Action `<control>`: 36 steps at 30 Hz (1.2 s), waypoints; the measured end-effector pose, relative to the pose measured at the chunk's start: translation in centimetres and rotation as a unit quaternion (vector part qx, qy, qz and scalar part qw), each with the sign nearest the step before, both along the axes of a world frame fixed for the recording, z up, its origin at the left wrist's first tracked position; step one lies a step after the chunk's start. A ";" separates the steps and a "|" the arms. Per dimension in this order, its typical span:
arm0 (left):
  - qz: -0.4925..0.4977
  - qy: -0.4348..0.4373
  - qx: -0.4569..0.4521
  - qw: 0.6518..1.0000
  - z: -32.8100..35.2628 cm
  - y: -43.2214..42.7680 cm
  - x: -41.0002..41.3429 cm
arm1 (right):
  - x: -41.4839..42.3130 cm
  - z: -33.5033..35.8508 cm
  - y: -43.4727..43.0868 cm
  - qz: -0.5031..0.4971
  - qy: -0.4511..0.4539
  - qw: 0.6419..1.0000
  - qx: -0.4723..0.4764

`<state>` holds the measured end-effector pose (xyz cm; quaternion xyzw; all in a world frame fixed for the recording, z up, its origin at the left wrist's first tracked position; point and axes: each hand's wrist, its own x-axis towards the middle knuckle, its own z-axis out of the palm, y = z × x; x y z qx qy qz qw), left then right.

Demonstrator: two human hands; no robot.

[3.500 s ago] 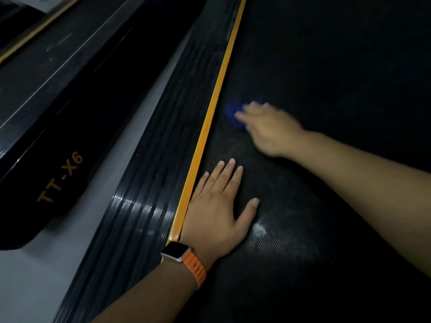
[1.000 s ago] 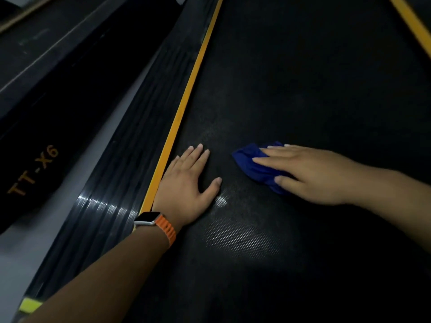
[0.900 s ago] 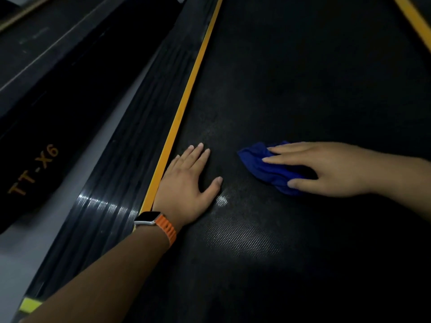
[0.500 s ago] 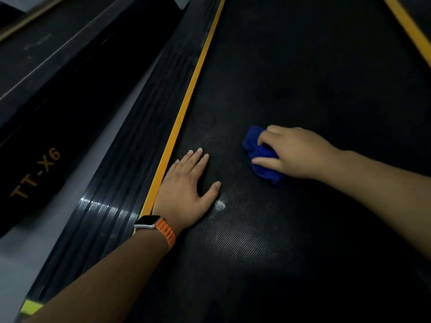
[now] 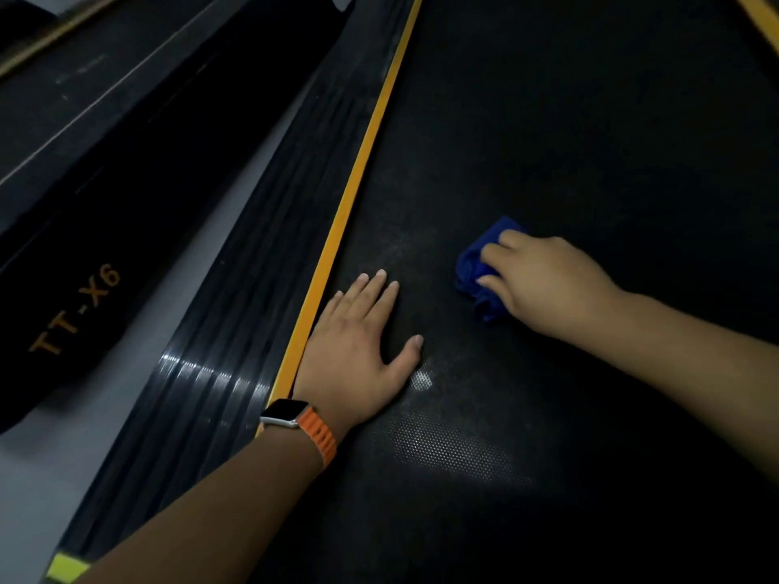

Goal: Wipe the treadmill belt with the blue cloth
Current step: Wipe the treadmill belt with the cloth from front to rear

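Observation:
The black dotted treadmill belt [image 5: 569, 132] fills most of the view. A bunched blue cloth [image 5: 478, 267] lies on it right of centre. My right hand [image 5: 543, 280] covers the cloth's right part, fingers curled over it, holding it against the belt. My left hand [image 5: 358, 347] lies flat on the belt by its left edge, fingers straight and spread, an orange-strapped watch on the wrist.
A yellow strip [image 5: 350, 196] borders the belt on the left, beside a ribbed black side rail [image 5: 236, 330]. Another yellow strip [image 5: 758, 14] shows at top right. A second black machine marked TT-X6 [image 5: 76, 309] stands left across a grey floor gap.
My right hand swept the cloth from near the left strip toward me and right, then bunched it and edged back up. The fingers went from flat to curled. The left hand stayed planted.

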<state>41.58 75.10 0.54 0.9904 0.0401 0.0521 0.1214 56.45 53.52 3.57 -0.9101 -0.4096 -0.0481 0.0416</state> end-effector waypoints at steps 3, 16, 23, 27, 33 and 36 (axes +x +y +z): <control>0.000 -0.002 0.002 1.000 -0.1 -0.2 -0.1 | 0.7 -0.7 7.3 0.008 -0.007 0.999 0.031; -0.002 0.016 0.007 1.000 0.1 0.1 0.0 | 5.6 0.3 3.2 -0.056 0.002 0.997 0.047; -0.003 0.024 0.002 1.000 0.3 0.0 -0.3 | 6.1 -0.3 16.2 0.056 0.008 0.997 0.059; -0.006 0.022 0.005 1.000 0.3 0.2 0.0 | 12.0 -0.2 14.1 -0.024 -0.027 0.997 0.067; -0.009 0.021 -0.005 1.000 0.4 0.1 -0.1 | 11.2 0.5 16.1 -0.064 0.026 0.993 0.094; -0.005 0.024 0.000 1.000 0.0 0.1 -0.2 | 6.2 0.1 13.8 0.110 0.041 0.991 0.063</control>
